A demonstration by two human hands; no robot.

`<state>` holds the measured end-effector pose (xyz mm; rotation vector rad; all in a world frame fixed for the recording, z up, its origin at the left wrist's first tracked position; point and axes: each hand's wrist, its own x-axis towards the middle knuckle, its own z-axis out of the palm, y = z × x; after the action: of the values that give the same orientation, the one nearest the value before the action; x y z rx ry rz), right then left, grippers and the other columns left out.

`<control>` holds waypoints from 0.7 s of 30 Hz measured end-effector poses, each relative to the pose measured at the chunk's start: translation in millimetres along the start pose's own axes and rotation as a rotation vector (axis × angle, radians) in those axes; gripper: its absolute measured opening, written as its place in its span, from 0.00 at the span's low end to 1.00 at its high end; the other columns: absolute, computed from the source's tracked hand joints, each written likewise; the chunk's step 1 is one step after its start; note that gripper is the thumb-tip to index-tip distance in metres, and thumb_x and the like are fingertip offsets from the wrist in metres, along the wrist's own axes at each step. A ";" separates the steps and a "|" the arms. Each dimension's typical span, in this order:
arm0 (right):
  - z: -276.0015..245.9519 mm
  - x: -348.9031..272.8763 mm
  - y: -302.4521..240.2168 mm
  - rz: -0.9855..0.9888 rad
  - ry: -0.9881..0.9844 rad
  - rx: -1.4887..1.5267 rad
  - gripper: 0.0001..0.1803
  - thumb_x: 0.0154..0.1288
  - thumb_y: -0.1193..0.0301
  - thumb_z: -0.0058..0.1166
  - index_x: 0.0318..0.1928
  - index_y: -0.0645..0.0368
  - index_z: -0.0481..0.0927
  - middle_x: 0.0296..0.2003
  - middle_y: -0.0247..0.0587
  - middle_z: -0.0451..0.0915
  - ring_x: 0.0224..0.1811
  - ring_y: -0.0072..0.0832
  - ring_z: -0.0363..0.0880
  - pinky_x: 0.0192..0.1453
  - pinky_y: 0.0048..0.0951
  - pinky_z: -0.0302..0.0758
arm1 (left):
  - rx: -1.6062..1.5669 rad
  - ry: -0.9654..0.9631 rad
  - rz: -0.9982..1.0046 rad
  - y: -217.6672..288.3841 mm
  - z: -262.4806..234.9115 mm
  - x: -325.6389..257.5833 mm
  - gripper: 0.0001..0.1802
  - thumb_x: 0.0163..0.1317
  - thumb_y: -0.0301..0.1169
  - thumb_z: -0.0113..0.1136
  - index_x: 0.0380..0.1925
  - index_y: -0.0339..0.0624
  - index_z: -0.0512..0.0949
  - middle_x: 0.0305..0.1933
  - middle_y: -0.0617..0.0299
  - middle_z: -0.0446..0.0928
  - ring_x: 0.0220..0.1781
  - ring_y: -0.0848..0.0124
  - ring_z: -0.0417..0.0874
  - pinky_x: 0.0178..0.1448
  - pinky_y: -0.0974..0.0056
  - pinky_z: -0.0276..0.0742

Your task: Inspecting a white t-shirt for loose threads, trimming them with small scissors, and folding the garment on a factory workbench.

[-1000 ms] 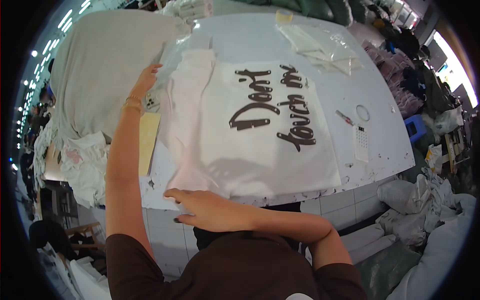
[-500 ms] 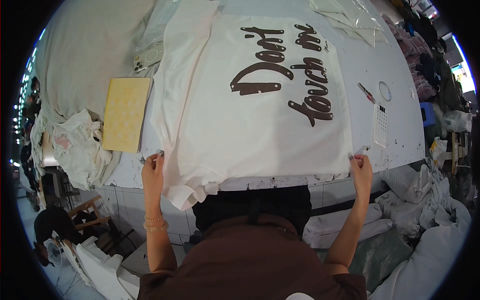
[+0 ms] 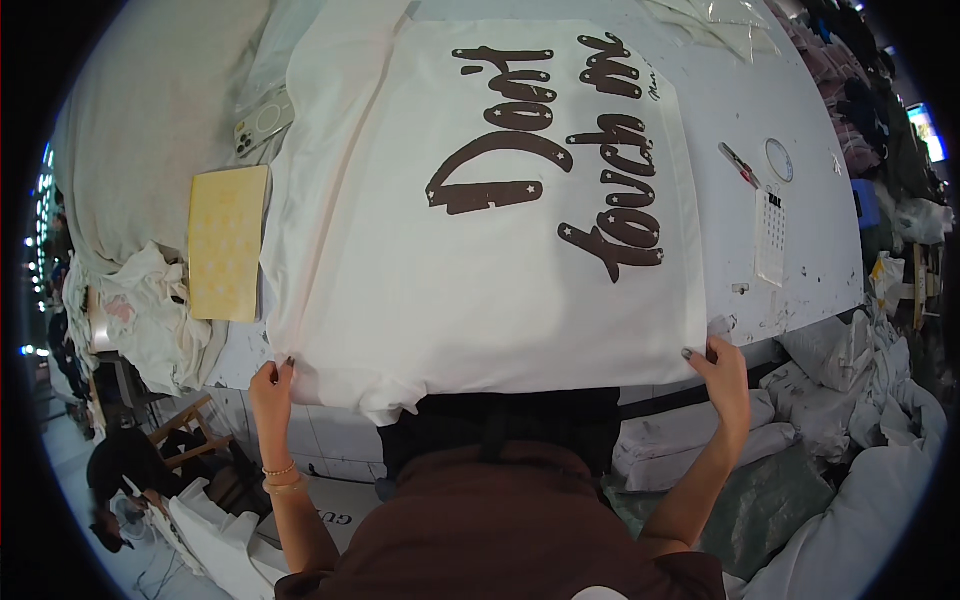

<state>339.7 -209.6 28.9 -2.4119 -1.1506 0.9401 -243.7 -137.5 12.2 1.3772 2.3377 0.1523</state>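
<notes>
- Head view: white T-shirt (image 3: 480, 250) with large dark brown lettering lies flat on a pale work table (image 3: 810, 250), filling the space between and beyond both hands.
- Left hand (image 3: 272, 385) grips the shirt's near left corner at the table edge, fingers curled over the cloth, pinching it; thin bracelets (image 3: 280, 475) circle the wrist.
- Right hand (image 3: 722, 365) grips the near right corner of the shirt in the same way, fingertips with dark nails on top of the cloth.
- The two hands are well apart, one at each end of the near hem, which hangs slightly over the table edge between them.
- Yellow card (image 3: 228, 243) lies on the table beyond the left hand, just beside the shirt's left side.
- Phone (image 3: 262, 120) rests farther beyond the card, touching the shirt's far left edge.
- White strip with dark marks (image 3: 770, 235) lies beyond the right hand, near the shirt's right edge; a pen (image 3: 738, 163) and a small round ring (image 3: 779, 159) sit just past it.
- Heap of white cloth (image 3: 150, 320) lies outside the left hand, off the table's left side.
- Person's brown top (image 3: 500, 530) fills the bottom between the forearms.
</notes>
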 end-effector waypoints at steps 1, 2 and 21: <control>-1.1 1.3 -1.6 0.003 0.000 -0.005 0.14 0.53 0.70 0.59 0.25 0.71 0.72 0.15 0.39 0.65 0.19 0.24 0.58 0.24 0.31 0.59 | -0.010 0.023 0.059 10.7 -2.3 0.1 0.17 0.57 0.36 0.58 0.31 0.27 0.75 0.20 0.55 0.72 0.23 0.71 0.68 0.29 0.64 0.65; -2.6 4.1 -3.2 0.002 -0.002 -0.001 0.14 0.53 0.70 0.59 0.25 0.71 0.72 0.15 0.39 0.65 0.19 0.24 0.58 0.24 0.31 0.59 | -0.021 0.049 0.119 20.6 -3.1 1.6 0.17 0.57 0.36 0.58 0.33 0.28 0.75 0.23 0.54 0.74 0.24 0.70 0.70 0.31 0.64 0.67; 11.3 225.3 -104.7 -0.139 0.486 0.070 0.24 0.51 0.57 0.58 0.37 0.68 0.79 0.35 0.55 0.80 0.39 0.43 0.79 0.46 0.36 0.72 | 0.017 0.445 0.244 153.0 -3.0 181.7 0.38 0.47 0.54 0.65 0.50 0.35 0.70 0.50 0.46 0.75 0.53 0.52 0.75 0.53 0.52 0.70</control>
<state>376.2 31.2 -21.3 -2.2867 -1.0577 0.3145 -197.4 95.5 6.5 1.7837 2.5041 0.5633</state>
